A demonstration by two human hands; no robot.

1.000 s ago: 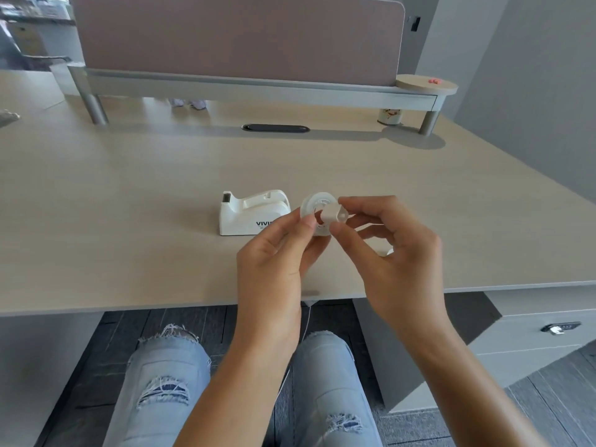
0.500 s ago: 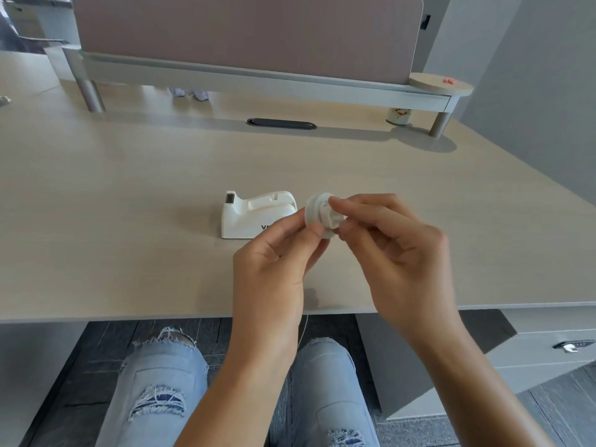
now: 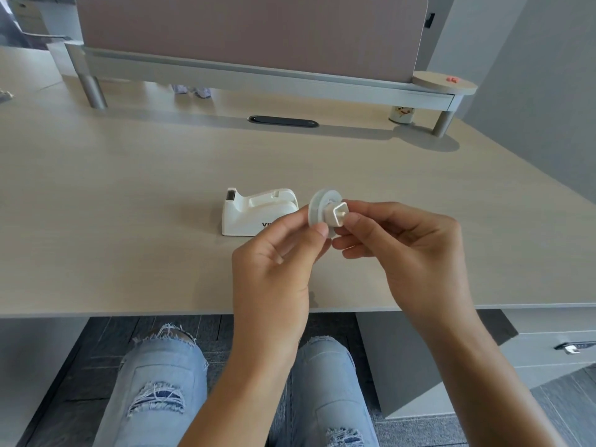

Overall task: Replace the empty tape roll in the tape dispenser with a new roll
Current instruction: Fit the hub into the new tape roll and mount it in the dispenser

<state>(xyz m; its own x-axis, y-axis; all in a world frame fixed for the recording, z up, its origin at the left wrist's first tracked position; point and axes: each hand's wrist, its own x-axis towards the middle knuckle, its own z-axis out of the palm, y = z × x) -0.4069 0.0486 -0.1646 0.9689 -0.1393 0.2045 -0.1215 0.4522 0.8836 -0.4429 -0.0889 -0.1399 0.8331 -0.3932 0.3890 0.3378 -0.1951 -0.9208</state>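
A white tape dispenser (image 3: pixel 254 212) sits on the wooden desk (image 3: pixel 129 195), its roll bay showing no roll. Just right of it, above the desk, I hold a pale round tape roll (image 3: pixel 319 204) with a white square-ended hub (image 3: pixel 337 215) sticking out of its centre. My left hand (image 3: pixel 274 269) pinches the roll's lower edge between thumb and fingers. My right hand (image 3: pixel 409 253) grips the hub with thumb and forefinger. How far the hub sits inside the roll is hidden.
A raised shelf (image 3: pixel 258 75) with a pink partition runs along the desk's far edge. A dark cable slot (image 3: pixel 283 121) lies under it, and a small can (image 3: pixel 400 114) stands by its right leg. A drawer unit (image 3: pixel 532 350) is lower right; my knees are below.
The roll has turned in my hands so the square hub end faces up toward me again. Both hands stay together just right of the dispenser.
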